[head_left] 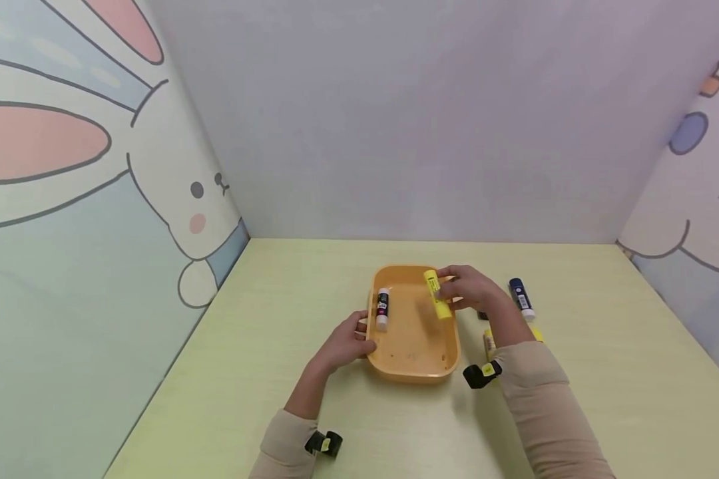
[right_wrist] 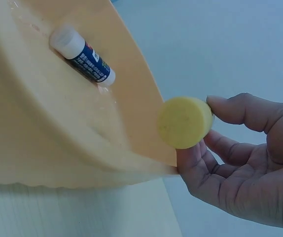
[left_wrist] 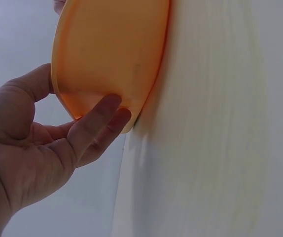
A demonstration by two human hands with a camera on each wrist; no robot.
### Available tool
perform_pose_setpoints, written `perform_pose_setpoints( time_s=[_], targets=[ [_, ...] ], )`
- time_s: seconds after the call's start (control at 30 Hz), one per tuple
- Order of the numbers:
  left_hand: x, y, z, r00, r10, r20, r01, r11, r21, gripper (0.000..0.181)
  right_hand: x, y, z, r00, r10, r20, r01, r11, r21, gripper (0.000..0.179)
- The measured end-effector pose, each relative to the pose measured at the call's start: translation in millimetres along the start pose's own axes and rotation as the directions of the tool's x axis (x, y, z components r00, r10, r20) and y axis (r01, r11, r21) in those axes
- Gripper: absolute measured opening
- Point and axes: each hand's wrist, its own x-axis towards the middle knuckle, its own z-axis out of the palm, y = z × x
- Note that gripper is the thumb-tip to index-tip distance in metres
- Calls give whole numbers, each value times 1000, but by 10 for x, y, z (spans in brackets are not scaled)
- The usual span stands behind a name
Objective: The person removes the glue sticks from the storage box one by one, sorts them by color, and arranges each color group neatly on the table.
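Note:
An orange plastic tray [head_left: 413, 346] sits on the table, and my left hand [head_left: 343, 342] holds its left side, thumb at the rim and fingers against the outer wall [left_wrist: 113, 49]. Between thumb and fingers, my right hand [head_left: 469, 287] pinches a yellow glue stick [head_left: 437, 294] over the tray's right side. The right wrist view shows this stick's round yellow end [right_wrist: 183, 122], with a lower finger right at the tray rim. Inside the tray, along its left wall, lies a dark-labelled glue stick with white ends [head_left: 383, 309].
Right of the tray lies a dark blue glue stick [head_left: 521, 299]. Yellow sticks [head_left: 489, 342] and a small dark object [head_left: 482, 315] are partly hidden by the right forearm. Walls with cartoon drawings [head_left: 198, 219] bound the table left and right; a plain wall [head_left: 419, 133] stands behind.

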Motion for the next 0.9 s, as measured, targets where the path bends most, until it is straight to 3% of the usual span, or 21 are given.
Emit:
perform_pose_setpoints(
  time_s=[0.43, 0.63, 0.9],
  targets=[
    [-59, 20, 17, 1000, -13, 4, 13, 999, -46, 58, -136, 159, -145, 999, -35, 11, 35, 999, 25, 60],
    [-29, -42, 28, 1000, -30, 5, 30, 998, -55, 58, -214, 211, -223, 998, -51, 24, 49, 997, 58, 62],
    [-25, -49, 26, 1000, -22, 10, 23, 997, -70, 57, -352, 262, -346, 998, -55, -11, 55, 998, 28, 64]
  ],
)
